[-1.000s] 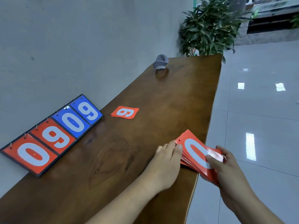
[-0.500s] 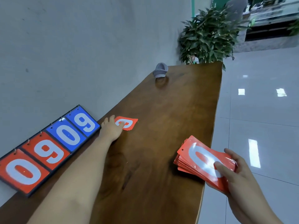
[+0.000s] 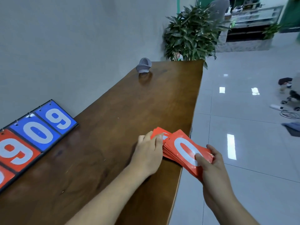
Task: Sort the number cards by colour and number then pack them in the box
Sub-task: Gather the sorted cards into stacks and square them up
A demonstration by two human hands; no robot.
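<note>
While my right hand (image 3: 209,161) grips the red card stack (image 3: 186,153) over the desk (image 3: 113,120) edge, my left hand (image 3: 149,151) pinches a loose red card (image 3: 158,132) just left of it.

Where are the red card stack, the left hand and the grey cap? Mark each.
red card stack (image 3: 183,147): head view, on the white 0 of the top card.
left hand (image 3: 148,153): head view, back of the hand.
grey cap (image 3: 144,65): head view, its crown.
</note>
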